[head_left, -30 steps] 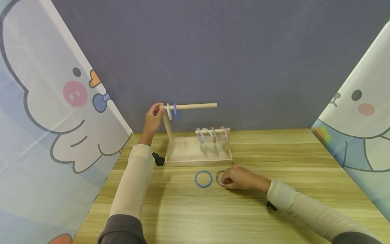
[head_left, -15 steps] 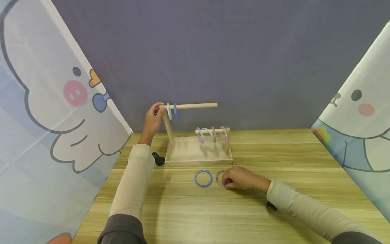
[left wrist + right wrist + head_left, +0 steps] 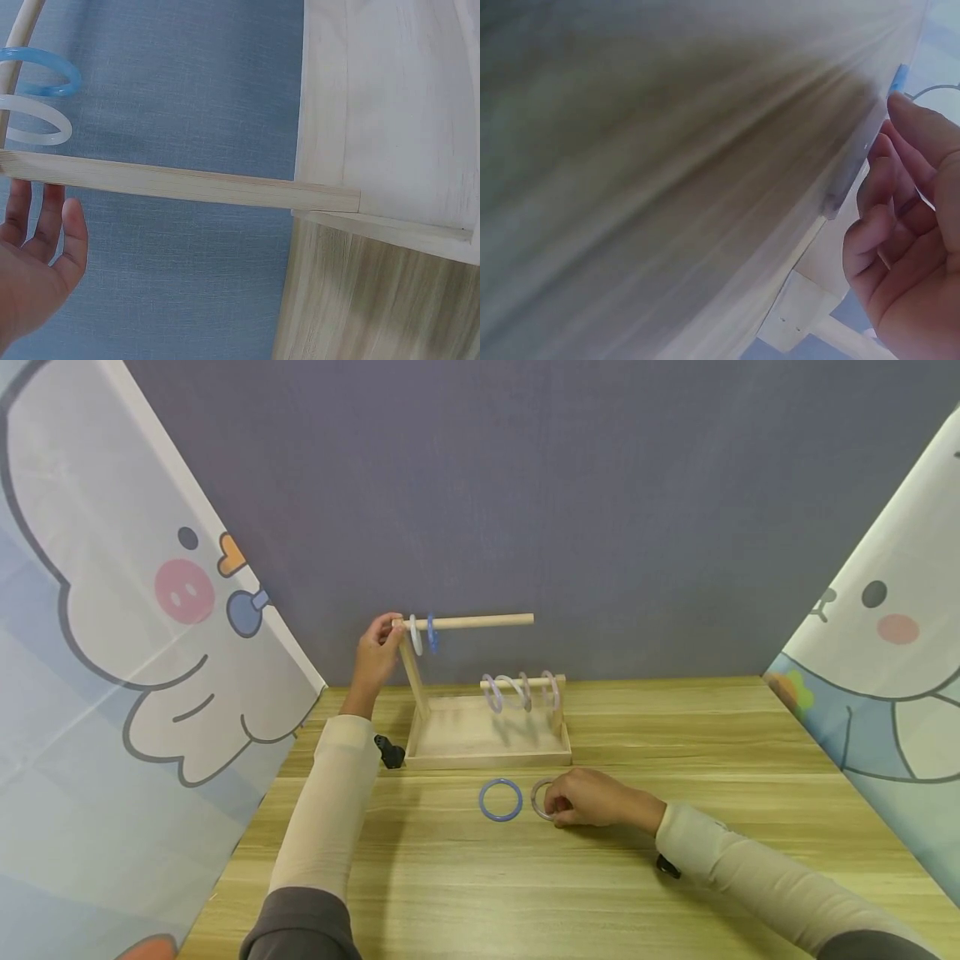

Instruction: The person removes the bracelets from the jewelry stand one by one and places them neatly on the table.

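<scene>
In the head view my left hand (image 3: 380, 647) holds the top end of the tall post of a wooden bangle stand (image 3: 487, 761). The left wrist view shows fingertips (image 3: 52, 196) at the post's edge. A white bangle (image 3: 416, 635) and a blue bangle (image 3: 432, 633) hang on the upper bar beside this hand. My right hand (image 3: 592, 797) pinches the right side of a greyish-brown bangle (image 3: 536, 793) at the table, partly hiding it. A blue bangle (image 3: 501, 820) lies flat just left of it. In the right wrist view, thumb and fingers curl at the greyish bangle (image 3: 847, 176).
Several pale and purplish bangles (image 3: 527, 693) hang on the stand's lower bar (image 3: 536, 682). Small black objects sit by the left forearm (image 3: 391, 752) and under the right wrist (image 3: 667, 866). A grey backdrop (image 3: 600, 527) rises behind the wooden table (image 3: 675, 727).
</scene>
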`<state>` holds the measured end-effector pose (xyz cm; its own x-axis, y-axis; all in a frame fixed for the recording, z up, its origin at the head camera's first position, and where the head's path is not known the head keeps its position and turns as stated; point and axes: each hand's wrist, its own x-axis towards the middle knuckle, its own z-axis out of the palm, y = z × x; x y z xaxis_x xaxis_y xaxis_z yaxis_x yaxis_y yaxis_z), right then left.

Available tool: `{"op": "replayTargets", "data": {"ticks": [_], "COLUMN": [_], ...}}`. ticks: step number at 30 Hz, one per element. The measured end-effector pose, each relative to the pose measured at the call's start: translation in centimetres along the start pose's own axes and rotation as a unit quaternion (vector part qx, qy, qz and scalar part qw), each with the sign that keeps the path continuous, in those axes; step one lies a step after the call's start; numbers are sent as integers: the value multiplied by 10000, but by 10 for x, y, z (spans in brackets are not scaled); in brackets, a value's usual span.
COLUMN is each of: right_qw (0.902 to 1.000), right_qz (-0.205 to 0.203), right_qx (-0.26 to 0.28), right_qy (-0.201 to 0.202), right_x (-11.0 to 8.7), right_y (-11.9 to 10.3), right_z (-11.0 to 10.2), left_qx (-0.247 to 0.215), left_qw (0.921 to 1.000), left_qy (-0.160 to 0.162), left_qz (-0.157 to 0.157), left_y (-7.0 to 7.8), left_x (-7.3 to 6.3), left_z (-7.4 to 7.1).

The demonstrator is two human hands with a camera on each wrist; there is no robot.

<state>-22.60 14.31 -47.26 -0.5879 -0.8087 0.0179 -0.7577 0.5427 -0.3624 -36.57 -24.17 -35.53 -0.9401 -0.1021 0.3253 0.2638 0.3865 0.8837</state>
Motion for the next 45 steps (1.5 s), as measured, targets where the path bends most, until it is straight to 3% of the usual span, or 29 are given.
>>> {"op": "replayTargets", "data": {"ticks": [25,45], "right_qw": [9971,9897], "right_qz": [-75,43], "right_qx": [26,353], "right_qy": [753,1389], "right_x": [16,47], "right_y": [-5,-19], "right_z": [-40,-81], "left_qx": [68,-24], "left_qw": [9999,9999], "left_qy": [-111,-76], "left_qz": [-66,-62], "left_y": [3,1], "left_x": [0,-2], "left_z": [-1,-1]}}
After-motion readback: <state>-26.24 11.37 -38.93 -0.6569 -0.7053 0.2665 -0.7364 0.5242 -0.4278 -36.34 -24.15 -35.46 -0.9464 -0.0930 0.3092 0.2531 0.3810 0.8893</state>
